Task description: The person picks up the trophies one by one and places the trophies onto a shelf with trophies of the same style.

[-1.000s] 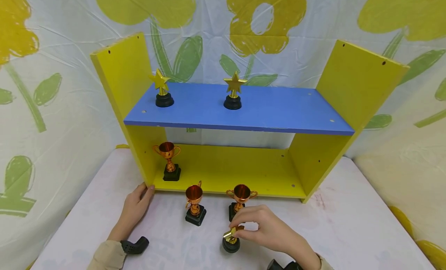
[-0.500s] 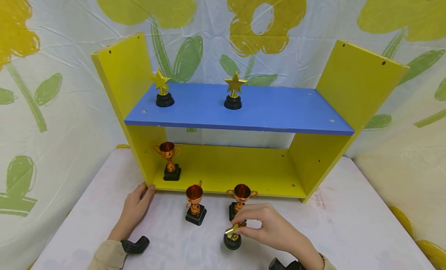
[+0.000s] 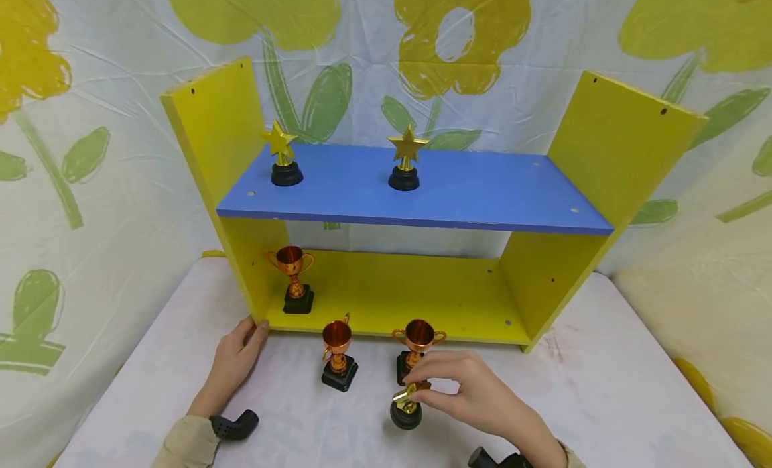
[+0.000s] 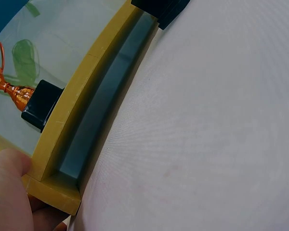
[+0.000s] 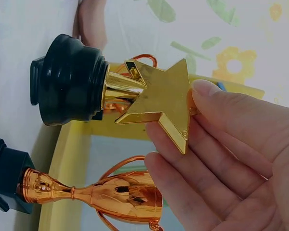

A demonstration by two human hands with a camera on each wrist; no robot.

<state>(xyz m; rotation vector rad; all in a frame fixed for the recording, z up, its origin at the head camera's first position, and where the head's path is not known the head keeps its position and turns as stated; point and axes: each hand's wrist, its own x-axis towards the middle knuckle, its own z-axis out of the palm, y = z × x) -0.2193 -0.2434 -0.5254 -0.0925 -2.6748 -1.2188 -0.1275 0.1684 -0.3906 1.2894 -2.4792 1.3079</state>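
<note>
Your right hand (image 3: 473, 391): in front of the shelf (image 3: 627, 139), on its right-of-middle side; it pinches the star trophy (image 3: 406, 414) by the star at its top.
Star trophy: out in front of the shelf, roughly opposite the middle of its front edge, reaching leftward out of your grip as you look at it.
Long axis: near upright, star uppermost and black base lowest; your right wrist view shows it running almost parallel to the standing cup beside it.
Base and table (image 3: 573, 414): you cannot tell whether they touch or stand apart.
In between: the right cup (image 3: 417, 340) stands upright on the table between the star trophy and the shelf, partly hidden by your right hand.
Left cup (image 3: 336, 351): just in front of the shelf, left of the right cup, also upright.
Blue board (image 3: 494, 193): the shelf's upper level, beyond and above your grip; one gold star (image 3: 282, 153) stands near its left end, another (image 3: 407, 153) near its middle.
Lower cup (image 3: 294, 278): upright inside the shelf at its left end.
Your left hand (image 3: 235, 354): grips the shelf's lower left front corner, well apart from the star trophy.
Nearer hand: your right.
</note>
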